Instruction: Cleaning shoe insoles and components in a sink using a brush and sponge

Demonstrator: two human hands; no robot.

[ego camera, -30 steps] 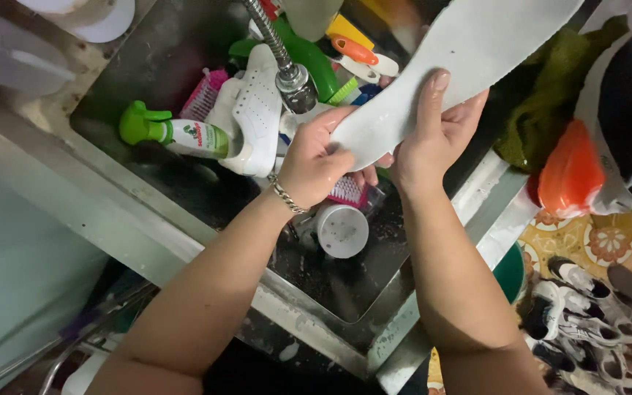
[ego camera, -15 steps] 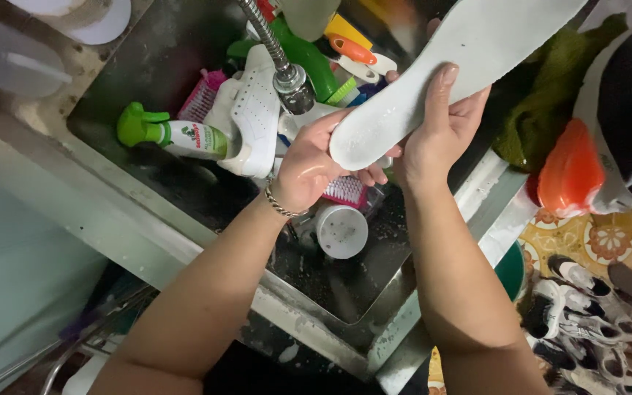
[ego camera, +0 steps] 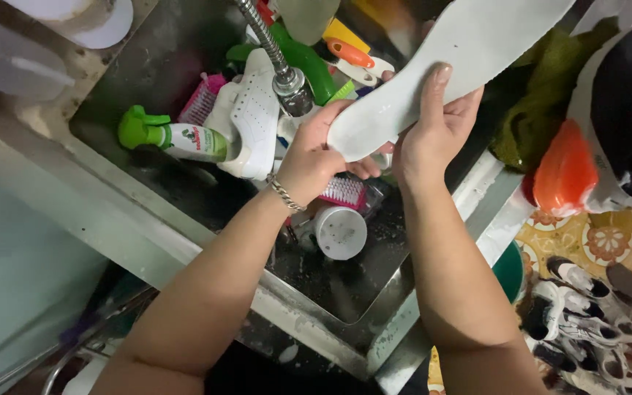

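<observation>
It was a home washing-up corner: a steel sink (ego camera: 184,241) crowded with a spray bottle (ego camera: 177,137), scrub brushes (ego camera: 344,192) and a white sneaker (ego camera: 251,117), more shoes (ego camera: 587,314) on patterned floor.

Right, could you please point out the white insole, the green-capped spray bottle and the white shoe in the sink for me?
white insole (ego camera: 433,80), head view, on its broad middle.
green-capped spray bottle (ego camera: 195,141), head view, on its white body.
white shoe (ego camera: 252,117), head view, on its perforated upper.
</observation>
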